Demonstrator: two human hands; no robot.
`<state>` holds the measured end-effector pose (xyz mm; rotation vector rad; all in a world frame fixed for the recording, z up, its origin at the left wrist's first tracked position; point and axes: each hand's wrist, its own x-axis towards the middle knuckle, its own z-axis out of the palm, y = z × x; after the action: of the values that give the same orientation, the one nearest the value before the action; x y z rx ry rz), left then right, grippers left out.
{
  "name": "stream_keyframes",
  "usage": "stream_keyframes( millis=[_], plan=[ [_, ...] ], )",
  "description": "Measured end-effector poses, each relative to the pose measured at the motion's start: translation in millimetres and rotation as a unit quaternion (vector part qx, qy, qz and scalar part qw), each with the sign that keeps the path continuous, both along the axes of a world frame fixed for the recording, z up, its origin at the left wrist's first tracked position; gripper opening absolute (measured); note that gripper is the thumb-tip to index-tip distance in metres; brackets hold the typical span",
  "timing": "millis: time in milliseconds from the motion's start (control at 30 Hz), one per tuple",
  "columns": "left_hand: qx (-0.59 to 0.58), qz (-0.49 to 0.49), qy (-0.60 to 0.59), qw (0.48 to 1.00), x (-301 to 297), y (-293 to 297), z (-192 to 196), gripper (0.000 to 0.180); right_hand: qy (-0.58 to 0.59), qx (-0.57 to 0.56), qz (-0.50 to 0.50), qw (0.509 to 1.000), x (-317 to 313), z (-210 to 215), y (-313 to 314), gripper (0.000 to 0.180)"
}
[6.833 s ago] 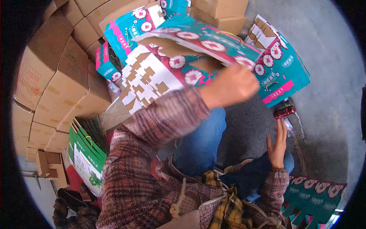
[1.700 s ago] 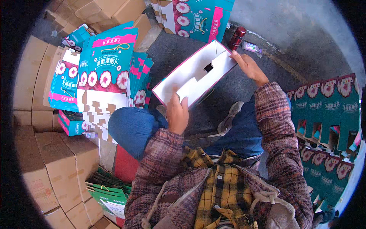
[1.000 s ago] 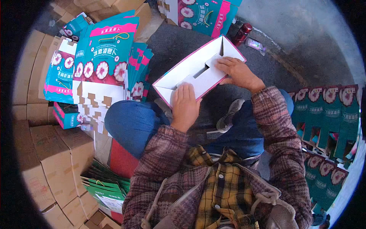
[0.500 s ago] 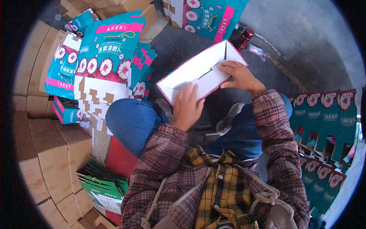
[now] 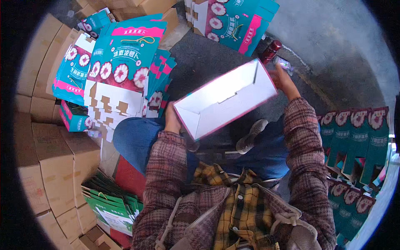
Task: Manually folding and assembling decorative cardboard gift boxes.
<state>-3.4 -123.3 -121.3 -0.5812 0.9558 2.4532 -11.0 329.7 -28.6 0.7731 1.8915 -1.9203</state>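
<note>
I hold an opened-up carton (image 5: 225, 100) above my lap, white inside with a pink rim, its open side facing me. My left hand (image 5: 171, 121) grips its near left end. My right hand (image 5: 284, 79) holds its far right end. Flat teal carton blanks (image 5: 121, 66) with pink bands and flower prints lie stacked to my left, some showing their white undersides. A dark red bottle (image 5: 270, 51) stands on the floor just beyond my right hand.
Brown cardboard boxes (image 5: 46, 162) are piled along the left. Green flat packs (image 5: 110, 204) lean at lower left. Folded teal cartons (image 5: 358, 146) stand in rows on the right, and more teal cartons (image 5: 233, 21) lie ahead on the grey floor.
The flat blank lifted overhead earlier is now an opened box in front of me. In the last second my hands shifted from inside the box to its two ends, and it tipped open toward me.
</note>
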Motion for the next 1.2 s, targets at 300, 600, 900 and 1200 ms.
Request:
stream_keyframes(
  millis=[300,600,900,1200],
  plan=[
    [-0.24,-0.18,0.292,0.908,22.8,20.3,14.0,0.017,0.067,-0.012,0.129,0.989,31.8,-29.2,21.3,0.045],
    [-0.17,0.013,0.161,0.972,6.7,43.6,62.0,0.054,0.052,0.034,-0.042,0.997,33.1,6.2,0.4,0.069],
    [-0.252,-0.039,0.083,0.963,19.3,47.0,20.2,0.068,0.189,0.02,0.067,0.98,40.5,-8.6,-10.2,0.067],
    [-0.433,-0.086,0.307,0.843,4.3,61.5,18.7,0.047,0.034,0.193,0.097,0.976,30.5,-13.8,12.4,0.046]
  ],
)
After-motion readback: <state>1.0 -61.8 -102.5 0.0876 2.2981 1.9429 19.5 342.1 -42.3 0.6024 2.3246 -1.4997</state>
